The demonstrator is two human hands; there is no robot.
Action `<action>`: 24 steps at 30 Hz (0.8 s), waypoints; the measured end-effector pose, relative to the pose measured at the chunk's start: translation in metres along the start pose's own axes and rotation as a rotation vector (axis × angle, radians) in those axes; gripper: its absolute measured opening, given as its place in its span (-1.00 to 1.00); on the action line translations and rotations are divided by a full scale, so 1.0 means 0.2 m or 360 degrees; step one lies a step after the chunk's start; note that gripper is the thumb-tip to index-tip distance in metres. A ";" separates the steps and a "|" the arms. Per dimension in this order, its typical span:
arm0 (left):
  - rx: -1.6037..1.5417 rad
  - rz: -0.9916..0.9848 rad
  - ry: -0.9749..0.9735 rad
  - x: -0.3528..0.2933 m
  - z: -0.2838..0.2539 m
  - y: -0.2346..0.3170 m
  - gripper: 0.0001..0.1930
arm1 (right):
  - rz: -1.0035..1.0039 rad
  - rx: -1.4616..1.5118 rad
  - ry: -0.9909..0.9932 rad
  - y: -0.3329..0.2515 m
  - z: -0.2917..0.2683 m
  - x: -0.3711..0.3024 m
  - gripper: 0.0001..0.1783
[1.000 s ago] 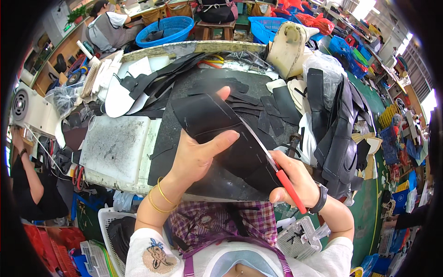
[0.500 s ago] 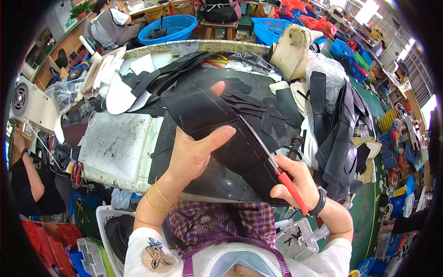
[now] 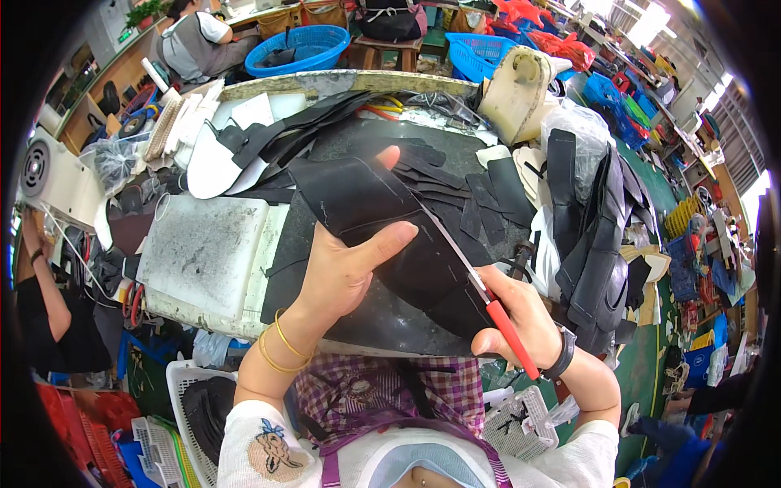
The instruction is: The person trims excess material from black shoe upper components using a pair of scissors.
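A long strip of black leather-like material [image 3: 358, 199] with pale marked lines is raised over the table. My left hand [image 3: 346, 264] grips it, thumb on top and fingers behind, with one fingertip showing past the far edge. My right hand [image 3: 517, 317] is closed round red-handled scissors [image 3: 504, 321]. Their blades lie along the right edge of the strip, tips toward its middle. Cut black pieces [image 3: 431, 175] are spread on the dark tabletop behind the strip.
A white cutting block [image 3: 203, 252] stands at the left, near white pieces [image 3: 213, 167]. More black strips [image 3: 598, 244] hang over the table's right side. Blue baskets [image 3: 297, 49] stand beyond the table. A white crate [image 3: 191, 407] sits low at left; another person's arm [image 3: 53, 297] shows far left.
The scissors' handles have swung slightly and look closer together. The strip has shifted a little to the right. My left hand keeps its grip.
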State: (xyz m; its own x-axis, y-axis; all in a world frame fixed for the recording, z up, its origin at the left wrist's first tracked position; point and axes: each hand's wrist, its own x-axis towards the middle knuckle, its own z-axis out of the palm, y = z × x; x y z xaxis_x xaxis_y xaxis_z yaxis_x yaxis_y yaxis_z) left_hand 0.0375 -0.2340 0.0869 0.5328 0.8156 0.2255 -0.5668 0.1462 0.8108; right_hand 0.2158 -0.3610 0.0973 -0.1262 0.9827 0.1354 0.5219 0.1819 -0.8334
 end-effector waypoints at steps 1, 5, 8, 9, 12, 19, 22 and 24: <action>-0.0006 0.0005 0.0000 0.00 0.00 -0.01 -0.41 | 0.0076 0.0001 0.0000 0.00 0.00 0.00 -0.16; 0.0015 -0.0014 -0.0037 0.02 0.00 0.01 -0.38 | 0.0128 -0.0001 0.0006 -0.02 0.00 -0.01 -0.28; 0.0022 -0.0046 -0.0045 0.03 -0.01 0.02 -0.36 | 0.0170 -0.0043 -0.0002 -0.03 0.00 0.01 -0.39; 0.0022 -0.0040 -0.0046 0.03 -0.01 0.01 -0.36 | 0.0159 -0.0004 0.0017 -0.04 0.01 0.01 -0.43; 0.0119 -0.0013 -0.0118 0.02 -0.02 -0.01 -0.35 | 0.0028 0.0075 0.0114 0.00 0.03 0.05 -0.51; 0.0593 0.0315 0.0052 -0.08 -0.17 0.11 -0.30 | 0.0318 -0.0584 0.0330 0.15 -0.03 0.20 -0.48; 0.0473 0.0508 0.0164 -0.15 -0.22 0.20 -0.31 | 0.0374 -0.1293 0.0096 0.16 -0.10 0.26 -0.42; 0.0542 0.0496 0.0230 -0.20 -0.24 0.24 -0.30 | 0.0208 -0.1373 0.0320 0.05 -0.09 0.31 -0.55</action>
State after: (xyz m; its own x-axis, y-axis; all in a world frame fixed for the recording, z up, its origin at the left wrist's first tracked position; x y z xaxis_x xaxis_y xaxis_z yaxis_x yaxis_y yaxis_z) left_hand -0.0403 -0.2323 0.0908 0.2639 0.8645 0.4278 -0.4347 -0.2894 0.8528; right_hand 0.2282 -0.2985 0.1074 0.0867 0.9701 0.2269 0.9848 -0.0491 -0.1667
